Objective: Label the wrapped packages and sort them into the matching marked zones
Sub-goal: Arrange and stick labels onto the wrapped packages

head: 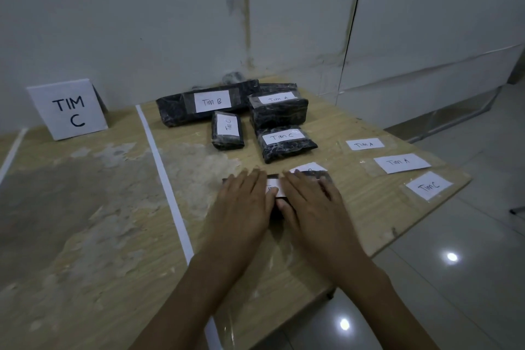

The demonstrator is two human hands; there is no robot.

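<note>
1. Head view: left hand (241, 202) and right hand (309, 202) lie flat side by side, fingers straight, pressing down on a black-wrapped package (326, 177) at the near-right part of the table (355, 207).
2. White label (274, 187) on that package shows between the hands. Its text is mostly covered and unreadable.
3. Another white slip (308, 169) sticks out just beyond the right fingertips; its writing is not legible.
4. Further back is a labelled cluster: long Tim B package (204, 106), Tim A package (279, 111), small Tim C package (227, 131), larger Tim C package (287, 145).
5. Along the table's right edge are loose slips under clear tape: far Tim A slip (365, 144), near Tim A slip (402, 162), Tim C slip (429, 186).
6. White strip (164, 173) runs front to back, left of the hands. TIM C sign (68, 109) stands upright beyond it, far left.
</note>
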